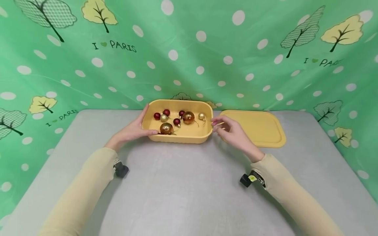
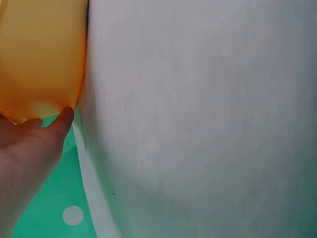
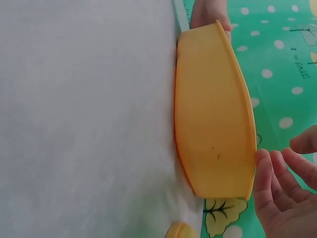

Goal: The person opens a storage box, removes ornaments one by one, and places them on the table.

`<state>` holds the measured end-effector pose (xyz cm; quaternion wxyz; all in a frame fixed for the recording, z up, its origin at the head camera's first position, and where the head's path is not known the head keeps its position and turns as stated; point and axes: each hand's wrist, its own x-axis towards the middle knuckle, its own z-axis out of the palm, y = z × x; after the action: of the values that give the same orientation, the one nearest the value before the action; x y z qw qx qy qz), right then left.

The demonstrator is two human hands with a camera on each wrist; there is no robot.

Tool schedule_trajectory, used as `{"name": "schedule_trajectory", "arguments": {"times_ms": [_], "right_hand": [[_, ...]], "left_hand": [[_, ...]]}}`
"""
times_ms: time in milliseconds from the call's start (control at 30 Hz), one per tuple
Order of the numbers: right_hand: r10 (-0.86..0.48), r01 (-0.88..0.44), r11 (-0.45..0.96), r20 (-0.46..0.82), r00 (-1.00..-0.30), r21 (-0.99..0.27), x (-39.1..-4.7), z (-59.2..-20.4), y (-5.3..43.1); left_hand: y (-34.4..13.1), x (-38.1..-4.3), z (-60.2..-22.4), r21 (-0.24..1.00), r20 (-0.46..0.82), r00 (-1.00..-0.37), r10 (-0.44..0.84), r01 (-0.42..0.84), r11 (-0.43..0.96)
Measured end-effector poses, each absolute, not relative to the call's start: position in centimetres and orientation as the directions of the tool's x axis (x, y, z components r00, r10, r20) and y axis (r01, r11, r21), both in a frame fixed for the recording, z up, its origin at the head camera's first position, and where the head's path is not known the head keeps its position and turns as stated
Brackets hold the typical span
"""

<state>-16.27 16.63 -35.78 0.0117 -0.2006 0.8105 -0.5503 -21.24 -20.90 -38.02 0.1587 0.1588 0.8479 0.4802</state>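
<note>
A yellow rectangular box (image 1: 192,139) stands against the back of the table, its inside showing in the head view. Christmas baubles lie in it: several small dark red ones (image 1: 176,121), two small pale gold ones (image 1: 201,116) and two large shiny gold ones (image 1: 188,117). My left hand (image 1: 131,130) holds the box's left end, thumb along the front corner of the rim and fingers up the side. At the right end, my right hand (image 1: 231,129) has loosely bent fingers, their fingertips (image 3: 262,156) right at the rim and no bauble among them.
A yellow lid (image 1: 260,129) lies flat to the right of the box, partly behind my right hand. Directly behind the grey table (image 1: 183,183) hangs a green curtain (image 1: 183,72) with white dots and printed trees.
</note>
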Motion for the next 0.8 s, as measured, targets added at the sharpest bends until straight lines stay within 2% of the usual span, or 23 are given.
{"name": "schedule_trajectory", "arguments": {"times_ms": [233,433,600,800], "right_hand": [[-0.369,-0.364,0.333,0.235,-0.899,-0.87,-16.8,-35.9,15.0],[-0.43,-0.393,0.389,0.213,-0.877,-0.833,-18.1,-35.2,13.1],[-0.519,-0.453,0.435,0.194,-0.832,-0.778,-19.9,-34.9,11.7],[-0.576,-0.554,0.483,0.232,-0.784,-0.678,-21.6,-35.0,10.9]], "left_hand": [[-20.2,-20.9,-38.9,0.886,-0.135,-0.895,0.425,0.083,0.456],[-20.5,-21.1,-39.1,0.874,-0.142,-0.895,0.422,0.087,0.478],[-20.8,-21.7,-38.4,0.865,-0.138,-0.898,0.417,0.095,0.492],[-20.8,-22.0,-37.9,0.873,-0.151,-0.902,0.405,0.07,0.483]]}}
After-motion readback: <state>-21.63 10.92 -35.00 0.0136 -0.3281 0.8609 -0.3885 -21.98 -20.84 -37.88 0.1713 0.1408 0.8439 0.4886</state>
